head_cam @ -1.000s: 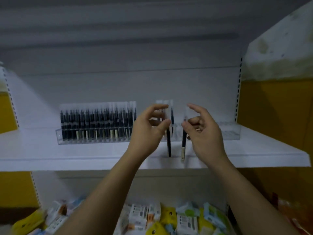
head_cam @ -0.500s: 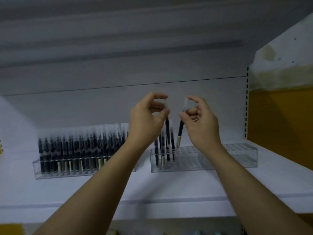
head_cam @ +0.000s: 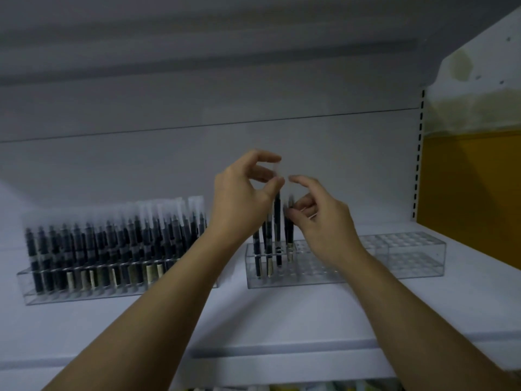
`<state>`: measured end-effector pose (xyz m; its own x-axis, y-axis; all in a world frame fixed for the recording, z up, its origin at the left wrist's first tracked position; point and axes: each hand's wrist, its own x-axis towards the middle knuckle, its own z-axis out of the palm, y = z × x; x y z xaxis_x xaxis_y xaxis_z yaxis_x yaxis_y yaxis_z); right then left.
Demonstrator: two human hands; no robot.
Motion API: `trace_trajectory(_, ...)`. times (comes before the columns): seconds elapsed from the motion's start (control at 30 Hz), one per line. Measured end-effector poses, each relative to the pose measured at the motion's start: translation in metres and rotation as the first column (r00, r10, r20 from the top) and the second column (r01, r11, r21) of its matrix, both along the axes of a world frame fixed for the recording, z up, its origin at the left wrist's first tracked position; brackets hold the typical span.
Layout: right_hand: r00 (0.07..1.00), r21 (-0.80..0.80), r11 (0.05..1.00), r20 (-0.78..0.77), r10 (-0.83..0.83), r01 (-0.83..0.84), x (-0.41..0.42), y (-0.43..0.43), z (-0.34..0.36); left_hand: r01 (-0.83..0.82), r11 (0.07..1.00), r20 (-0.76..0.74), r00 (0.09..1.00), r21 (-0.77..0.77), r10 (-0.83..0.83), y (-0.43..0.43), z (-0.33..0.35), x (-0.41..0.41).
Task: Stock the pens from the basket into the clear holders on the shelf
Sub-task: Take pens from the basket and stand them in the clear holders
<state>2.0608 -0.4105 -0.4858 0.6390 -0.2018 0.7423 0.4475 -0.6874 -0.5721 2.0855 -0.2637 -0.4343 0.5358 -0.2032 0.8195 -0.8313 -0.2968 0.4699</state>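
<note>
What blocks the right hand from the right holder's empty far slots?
Probably nothing, so yes: the right hand, pinching a pen at the right holder's left end, has only empty slots beside it.

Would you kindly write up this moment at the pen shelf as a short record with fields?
left hand: pinches the clear cap of a dark pen, lower end in the right holder
right hand: pinches a second pen beside it, its lower end in that holder too
right holder: clear, filled only at its left end
left holder: clear, packed with pens
shelf: white, bears both holders
basket: not in view
</note>
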Motion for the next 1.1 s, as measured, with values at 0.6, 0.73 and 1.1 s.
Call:
trace_trajectory(0.6,0.974,-0.306,0.946,-0.156,-0.163,0.110,-0.014,0.003,-0.006,-0.117,0.964,-0.130,0.980,0.238,0.152,-0.001,-0.024,0.010)
trace_trajectory(0.73,0.980,-0.257,0.964,-0.161,-0.118,0.074,-0.015,0.003,-0.007,-0.162,0.940,-0.066,0.980,0.300,0.190,0.006,-0.026,0.007)
trace_trajectory(1.1,0.992,-0.238,0.969,-0.093,-0.084,0.059,-0.090,0.039,-0.036,-0.268,0.904,0.212,0.956,0.333,0.205,0.057,-0.068,-0.060)
